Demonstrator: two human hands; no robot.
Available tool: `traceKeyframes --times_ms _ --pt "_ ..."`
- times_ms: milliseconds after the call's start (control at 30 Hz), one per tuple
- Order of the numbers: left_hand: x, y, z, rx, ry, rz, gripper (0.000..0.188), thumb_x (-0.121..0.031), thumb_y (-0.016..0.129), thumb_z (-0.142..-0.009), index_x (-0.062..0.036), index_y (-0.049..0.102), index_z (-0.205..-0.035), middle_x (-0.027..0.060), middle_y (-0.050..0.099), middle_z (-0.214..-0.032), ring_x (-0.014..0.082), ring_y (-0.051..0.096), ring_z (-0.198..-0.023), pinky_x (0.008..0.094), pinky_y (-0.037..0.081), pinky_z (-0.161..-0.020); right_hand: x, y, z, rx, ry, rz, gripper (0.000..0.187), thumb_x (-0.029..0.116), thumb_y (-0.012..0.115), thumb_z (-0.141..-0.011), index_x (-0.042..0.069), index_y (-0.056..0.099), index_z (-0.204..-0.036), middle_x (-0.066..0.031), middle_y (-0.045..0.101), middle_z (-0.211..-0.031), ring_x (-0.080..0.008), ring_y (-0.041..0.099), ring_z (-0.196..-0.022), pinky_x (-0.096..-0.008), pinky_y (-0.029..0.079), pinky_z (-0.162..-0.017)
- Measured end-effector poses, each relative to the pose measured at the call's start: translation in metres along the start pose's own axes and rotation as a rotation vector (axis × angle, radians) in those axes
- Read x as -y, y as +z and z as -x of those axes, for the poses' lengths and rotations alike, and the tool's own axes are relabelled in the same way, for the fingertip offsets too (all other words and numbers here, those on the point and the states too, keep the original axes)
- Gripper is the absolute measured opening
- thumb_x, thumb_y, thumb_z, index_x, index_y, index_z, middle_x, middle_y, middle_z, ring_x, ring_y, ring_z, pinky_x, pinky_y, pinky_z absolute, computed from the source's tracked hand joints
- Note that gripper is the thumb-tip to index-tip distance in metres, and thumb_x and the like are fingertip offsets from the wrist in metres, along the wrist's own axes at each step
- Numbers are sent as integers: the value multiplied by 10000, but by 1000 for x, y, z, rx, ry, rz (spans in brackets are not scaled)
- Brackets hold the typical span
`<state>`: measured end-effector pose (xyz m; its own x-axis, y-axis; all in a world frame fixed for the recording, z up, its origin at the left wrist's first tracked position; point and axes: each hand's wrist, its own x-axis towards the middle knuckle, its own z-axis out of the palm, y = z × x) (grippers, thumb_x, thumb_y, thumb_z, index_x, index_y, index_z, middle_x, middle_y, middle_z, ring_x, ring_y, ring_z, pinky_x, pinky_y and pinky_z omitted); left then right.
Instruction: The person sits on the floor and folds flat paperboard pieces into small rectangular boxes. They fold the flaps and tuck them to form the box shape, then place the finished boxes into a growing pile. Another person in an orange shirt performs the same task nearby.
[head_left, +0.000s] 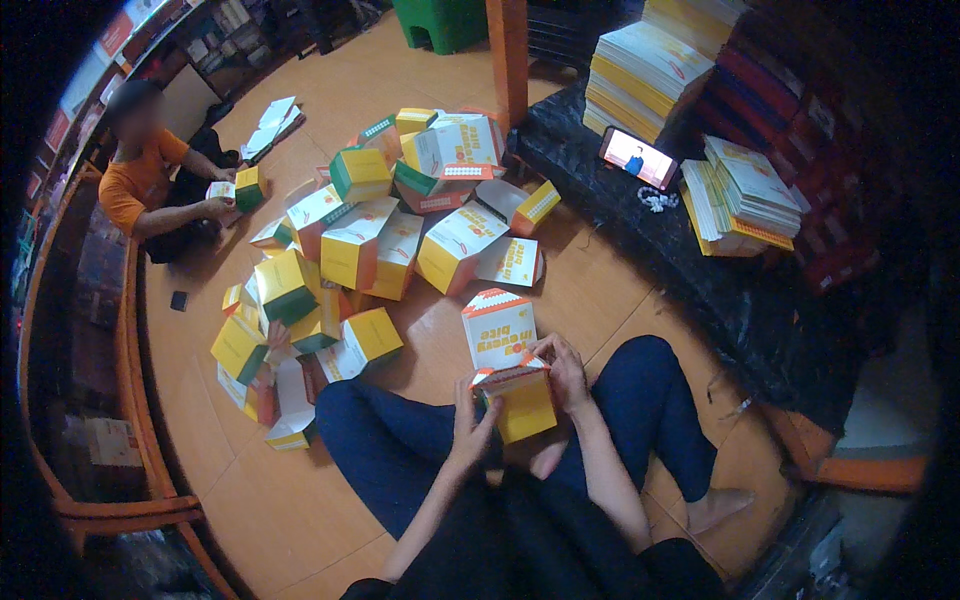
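Note:
Between my crossed legs I hold a cardboard food box (527, 408) with a yellow front and green at its side. Its white lid (498, 332), with orange edging and yellow lettering, stands raised away from me. My left hand (470, 425) grips the box's left side, thumb on the yellow front. At the upper right edge, by the fold between body and lid, the fingers of my right hand (563, 370) are closed on the cardboard. The far fingers of both hands are partly hidden behind the box.
A heap of similar boxes (360, 245) lies ahead and left; skin shows among the nearer ones. At far left a seated person in orange (140, 190) holds another box (248, 188). Flat carton stacks (640, 75), a propped phone (638, 158) and a beaded bracelet (657, 198) are at right.

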<state>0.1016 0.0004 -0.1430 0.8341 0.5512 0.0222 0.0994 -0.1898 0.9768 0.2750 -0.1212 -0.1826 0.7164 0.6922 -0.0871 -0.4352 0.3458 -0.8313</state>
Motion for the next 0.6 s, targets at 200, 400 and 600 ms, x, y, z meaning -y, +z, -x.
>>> traceKeyframes --times_ms 200,400,600 --pt "-11 -21 -19 86 -555 712 576 -133 607 -946 -23 398 -1471 145 509 -1429 261 511 -1296 385 384 -1094 8 2 1 49 116 142 393 420 433 -1035 62 588 -1086 -70 635 -1118 -160 577 -1106 -315 412 -1007" --pt "-21 -7 -15 51 -486 436 446 -138 611 -960 -44 454 -1368 136 583 -1242 250 564 -1167 386 434 -1020 13 22 5 -55 78 44 309 379 492 -1023 87 593 -1025 -14 603 -1023 -123 565 -1010 -285 439 -910" --pt "-13 17 -9 -84 -282 230 395 -191 613 -985 -64 472 -1331 134 567 -1226 240 546 -1125 376 447 -975 0 13 3 -152 47 61 328 383 475 -1046 79 599 -1044 -10 610 -1021 -133 576 -979 -295 461 -882"
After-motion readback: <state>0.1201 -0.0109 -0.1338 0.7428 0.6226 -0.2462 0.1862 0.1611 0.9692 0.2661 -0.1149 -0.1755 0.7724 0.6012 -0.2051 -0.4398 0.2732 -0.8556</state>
